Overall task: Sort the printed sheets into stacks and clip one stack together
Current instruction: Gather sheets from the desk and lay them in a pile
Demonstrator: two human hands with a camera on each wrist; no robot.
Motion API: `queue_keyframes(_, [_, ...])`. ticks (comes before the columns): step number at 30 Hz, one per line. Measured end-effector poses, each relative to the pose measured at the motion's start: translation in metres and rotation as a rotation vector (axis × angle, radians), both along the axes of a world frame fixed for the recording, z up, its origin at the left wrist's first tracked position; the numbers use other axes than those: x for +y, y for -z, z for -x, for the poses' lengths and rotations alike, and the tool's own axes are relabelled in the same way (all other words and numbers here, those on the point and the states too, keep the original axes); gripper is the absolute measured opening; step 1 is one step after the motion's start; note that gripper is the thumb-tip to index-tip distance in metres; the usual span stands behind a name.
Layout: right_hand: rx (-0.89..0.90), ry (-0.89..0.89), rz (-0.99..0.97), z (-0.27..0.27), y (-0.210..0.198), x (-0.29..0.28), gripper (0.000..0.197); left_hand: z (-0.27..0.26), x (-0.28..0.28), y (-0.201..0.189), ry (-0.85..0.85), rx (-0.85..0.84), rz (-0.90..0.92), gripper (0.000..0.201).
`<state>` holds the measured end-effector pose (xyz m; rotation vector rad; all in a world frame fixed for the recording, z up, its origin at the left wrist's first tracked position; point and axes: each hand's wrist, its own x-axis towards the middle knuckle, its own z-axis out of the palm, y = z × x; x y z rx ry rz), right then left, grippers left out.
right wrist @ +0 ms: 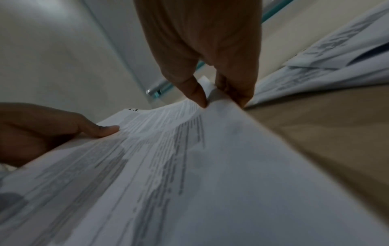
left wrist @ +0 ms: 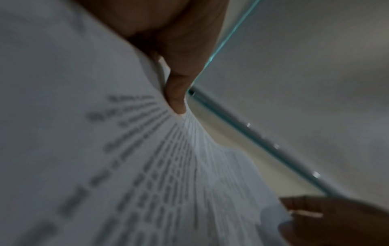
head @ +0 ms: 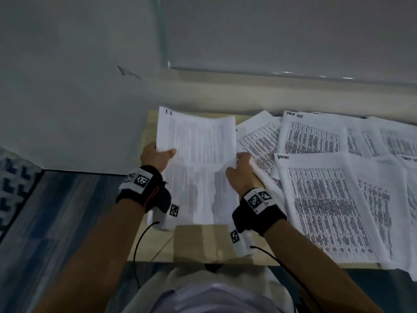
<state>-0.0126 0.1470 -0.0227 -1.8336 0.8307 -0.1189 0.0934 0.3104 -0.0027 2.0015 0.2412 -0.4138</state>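
Sorting partly done: sheets [head: 327, 211] still overlap loosely across the desk [head: 149, 127], no clip visible. Left hand [head: 155, 158] and right hand [head: 240, 172] each pinch a side of one stack [head: 198, 154] lifted over the desk's left end.

Handwritten headings only: "ADMIN" on near sheet [head: 316, 199]; "TASK LIST", roughly legible, on far sheet [head: 309, 134]; "I.T" atop held sheet [head: 196, 141]. Printed body text blurred, unreadable.
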Motion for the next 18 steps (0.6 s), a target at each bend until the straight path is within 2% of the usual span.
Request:
queue_keyframes(5, [0.128,-0.123,0.053,0.008,0.028,0.005,0.041,0.013,0.011,0.039,-0.016,0.154,-0.247,0.052])
queue_keyframes(7, [0.111,-0.149,0.090,0.010,0.029,-0.005,0.042,0.013,0.008,0.039,-0.084,0.193,-0.309,0.070])
queue_keyframes(9, [0.091,-0.098,0.146,0.014,0.021,-0.030,0.042,0.009,-0.003,0.031,-0.125,0.185,-0.415,0.098])
queue_keyframes(11, [0.083,0.002,0.241,0.023,0.012,-0.069,0.042,0.006,-0.024,0.016,-0.110,0.109,-0.486,0.104])
queue_keyframes(13, [0.155,0.128,0.378,0.043,0.004,-0.115,0.040,0.002,-0.053,0.006,-0.077,-0.011,-0.406,0.084])
queue_keyframes(15, [0.328,0.293,0.467,0.071,0.001,-0.160,0.047,0.004,-0.092,-0.001,0.049,-0.094,-0.295,0.059])
queue_keyframes(18, [0.536,0.411,0.394,0.114,0.002,-0.204,0.077,0.013,-0.150,-0.009,0.249,-0.152,-0.227,0.023])
